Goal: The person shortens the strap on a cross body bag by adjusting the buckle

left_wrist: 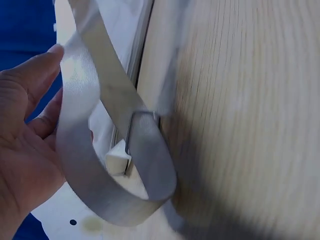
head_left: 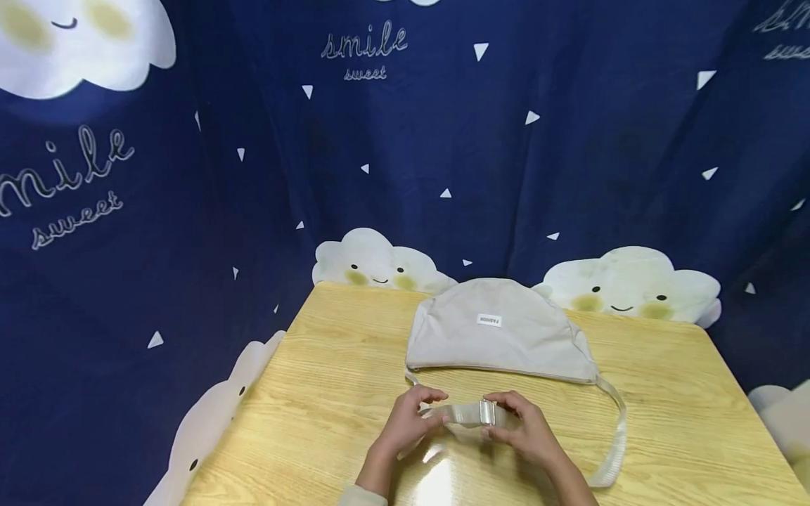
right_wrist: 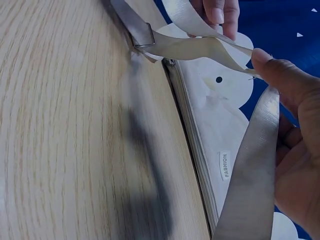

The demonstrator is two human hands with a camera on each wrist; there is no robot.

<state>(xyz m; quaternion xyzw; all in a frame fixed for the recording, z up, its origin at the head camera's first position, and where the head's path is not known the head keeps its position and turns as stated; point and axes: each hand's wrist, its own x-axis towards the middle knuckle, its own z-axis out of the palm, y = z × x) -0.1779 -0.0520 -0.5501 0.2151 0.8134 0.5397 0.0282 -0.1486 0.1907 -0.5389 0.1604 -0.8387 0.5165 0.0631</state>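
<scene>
While the left grip (head_left: 407, 423), partly closed, holds the pale strap (head_left: 465, 414), the right grip (head_left: 526, 430) pinches it beside a metal buckle (head_left: 486, 412); at one o'clock beyond them, the bag (head_left: 500, 344) lies on the tabletop (head_left: 354, 337) before a blue curtain (head_left: 405, 140).

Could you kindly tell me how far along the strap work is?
Done: the bag lies on the table. In hand: left hand and right hand hold the strap near a metal slider. Remaining, probably: adjusting the strap, which curves in a loose loop.

Left hand (head_left: 407, 422), right hand (head_left: 528, 426) facing each other, fingers (head_left: 515, 401) curved, 2 forearms (head_left: 565, 471) angled inward
</scene>
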